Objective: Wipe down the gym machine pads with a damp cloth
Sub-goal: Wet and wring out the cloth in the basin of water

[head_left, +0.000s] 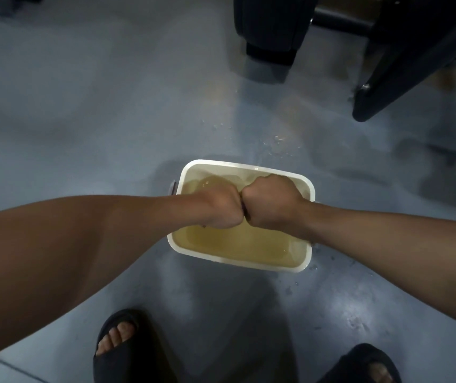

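Observation:
A white rectangular tub [244, 261] of yellowish water stands on the grey floor. Both my fists are held knuckle to knuckle just above the water. My left hand [220, 207] and my right hand [272, 203] are closed tight around something between them. Only a thin dark sliver of the cloth [244, 214] shows where the fists meet; the rest is hidden inside them. A black machine pad [271, 20] hangs at the top of the view, well beyond the tub.
A black slanted machine frame leg [403, 64] reaches the floor at the upper right. Water drops lie on the floor [278, 139] behind the tub. My feet in black slides [116, 344] stand just in front of the tub.

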`<state>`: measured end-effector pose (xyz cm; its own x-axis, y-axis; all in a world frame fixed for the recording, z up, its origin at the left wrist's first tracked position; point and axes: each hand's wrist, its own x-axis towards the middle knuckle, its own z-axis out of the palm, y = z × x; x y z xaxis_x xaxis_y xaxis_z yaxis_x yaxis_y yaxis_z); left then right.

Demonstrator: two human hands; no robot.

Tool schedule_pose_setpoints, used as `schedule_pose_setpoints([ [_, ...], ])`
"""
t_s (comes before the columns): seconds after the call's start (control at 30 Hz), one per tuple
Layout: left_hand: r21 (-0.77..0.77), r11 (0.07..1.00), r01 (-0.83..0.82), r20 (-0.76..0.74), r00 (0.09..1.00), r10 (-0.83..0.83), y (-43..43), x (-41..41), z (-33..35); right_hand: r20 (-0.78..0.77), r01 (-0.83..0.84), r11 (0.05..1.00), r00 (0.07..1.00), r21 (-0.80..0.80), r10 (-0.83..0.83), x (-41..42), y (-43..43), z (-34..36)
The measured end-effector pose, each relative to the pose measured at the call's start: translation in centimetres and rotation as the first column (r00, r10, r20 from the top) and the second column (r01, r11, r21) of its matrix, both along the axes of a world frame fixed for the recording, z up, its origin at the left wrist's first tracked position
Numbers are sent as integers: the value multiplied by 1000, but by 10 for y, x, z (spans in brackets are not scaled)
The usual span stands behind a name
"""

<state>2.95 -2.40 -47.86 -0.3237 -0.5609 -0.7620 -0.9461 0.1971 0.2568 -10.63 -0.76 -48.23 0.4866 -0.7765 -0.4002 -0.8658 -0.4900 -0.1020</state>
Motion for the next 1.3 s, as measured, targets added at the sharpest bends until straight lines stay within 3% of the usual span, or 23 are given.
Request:
schedule_pose_setpoints([
  [0.13, 172, 954, -245, -66, 963, 260, -1, 3, 5, -43, -72, 994, 997, -87, 69, -1, -4, 3],
  [0.33, 332, 837, -435, -107, 864, 492, 4, 4, 7, -60, -157, 972, 987, -176, 149, -5, -9, 0],
  [0.57, 511, 721, -468, -83, 808, 583, 2, 5, 12, 10, -177, 960, 983, -217, 184, -8, -11, -1],
  [0.7, 564, 673, -478, -72, 783, 617, 3, 6, 11, 123, -135, 929, 975, -345, 187, -11, -13, -7],
  [0.87, 636, 601, -484, -67, 741, 668, 7, 6, 7, 79, -138, 923, 981, -359, 178, -12, -10, -7],
  [0.93, 581, 641, -502, -95, 741, 665, 6, 6, 4, 29, -132, 960, 989, -248, 144, -8, -12, 1],
  [0.97, 478, 733, -484, -137, 784, 606, 5, 5, 3, -12, -95, 982, 995, -160, 95, -5, -14, 5],
  [1.03, 85, 964, -252, -170, 950, 263, 0, 8, 0, -55, 56, 995, 997, 88, -51, 1, -16, 11],
  [1.07, -134, 989, -63, -128, 991, 46, -3, 10, 0, -62, 152, 956, 988, 250, -141, 4, -16, 11],
  [1.1, -305, 949, 85, -88, 989, -117, -4, 14, -1, -72, 257, 872, 966, 416, -250, 5, -17, 9],
  [1.13, -414, 895, 163, -95, 971, -220, -4, 18, 0, -87, 362, 736, 919, 572, -384, 5, -18, 7],
  [1.23, -570, 761, 309, -167, 863, -476, -1, 33, -8, -215, 436, 201, 731, 877, -648, 1, -18, 4],
  [1.3, -594, 723, 354, -164, 826, -540, 1, 36, -8, -273, 359, -5, 699, 933, -661, -1, -14, 3],
])
